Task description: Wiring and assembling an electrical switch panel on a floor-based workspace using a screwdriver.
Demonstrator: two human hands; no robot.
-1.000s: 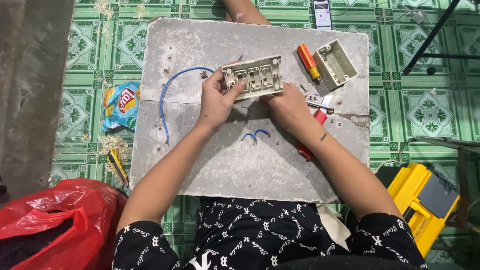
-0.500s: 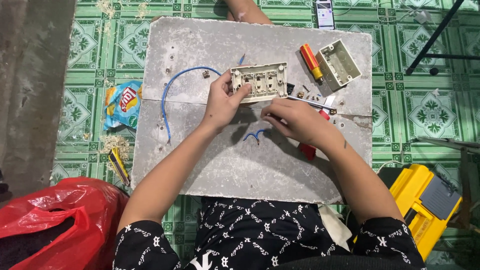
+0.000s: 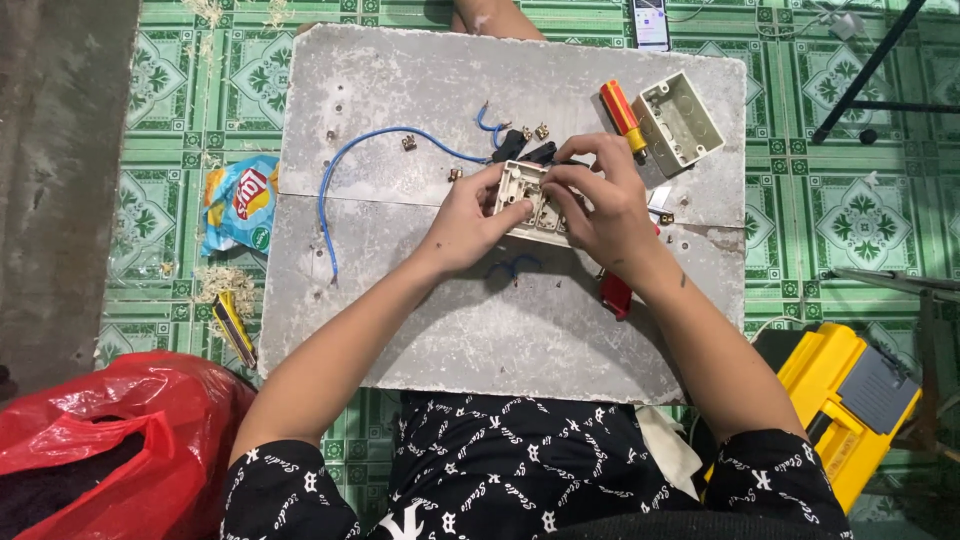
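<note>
Red plastic bag and a snack packet lie left of the grey tabletop, where a blue wire curls. At centre, the left hand pinches the cream switch plate at its edge; the right hand closes its grip over the plate's other side, apparently working its back fittings. The next move likely needs steady fingertip work. A screwdriver and back box sit right.

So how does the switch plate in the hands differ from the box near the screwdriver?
The switch plate is held by both the left hand and the right hand; the box lies untouched on the slab. The plate looks flat and is partly hidden by fingers; the box is a deep open shell in full view. Both are pale plastic.
</note>
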